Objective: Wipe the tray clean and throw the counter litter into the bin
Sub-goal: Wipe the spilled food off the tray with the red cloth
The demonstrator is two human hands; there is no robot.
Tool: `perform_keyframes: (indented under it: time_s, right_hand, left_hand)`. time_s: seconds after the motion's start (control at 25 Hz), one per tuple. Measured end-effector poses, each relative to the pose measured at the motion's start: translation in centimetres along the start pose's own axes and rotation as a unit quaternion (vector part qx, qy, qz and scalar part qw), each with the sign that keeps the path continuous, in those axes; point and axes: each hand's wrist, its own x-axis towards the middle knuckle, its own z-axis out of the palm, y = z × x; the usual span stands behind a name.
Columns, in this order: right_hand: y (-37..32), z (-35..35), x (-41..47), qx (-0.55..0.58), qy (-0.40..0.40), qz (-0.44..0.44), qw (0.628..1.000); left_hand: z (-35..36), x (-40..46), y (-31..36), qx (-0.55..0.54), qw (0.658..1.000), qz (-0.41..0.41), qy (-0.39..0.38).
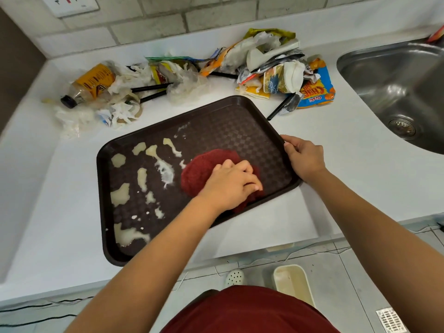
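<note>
Pressing on a red cloth [204, 169], left hand [229, 186] curled over it, tray [240, 102] rim gripped by right hand [305, 157], spills [141, 179] unwiped.

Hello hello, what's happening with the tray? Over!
Left hand pressing red cloth on tray. Right hand gripping rim. Spills remain. Litter untouched.

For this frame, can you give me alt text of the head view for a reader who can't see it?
A left hand presses a red cloth onto a brown tray smeared with pale residue, while the right hand grips its rim. Litter lies behind on the white counter, beside a sink.
</note>
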Motion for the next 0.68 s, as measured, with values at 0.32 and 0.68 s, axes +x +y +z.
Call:
perform_keyframes:
  time_s: [0.32,0.68]
  right_hand:
    - [0.5,0.1,0.3,0.022,0.019,-0.035,0.999]
    - [1.3,0.6,1.0,0.004,0.005,-0.015,1.000]
  left_hand:
    - [0.1,1.5,1.6,-0.008,0.999,0.035,0.019]
    - [0.0,-1.6,-1.3,-0.047,0.999,-0.007,0.005]
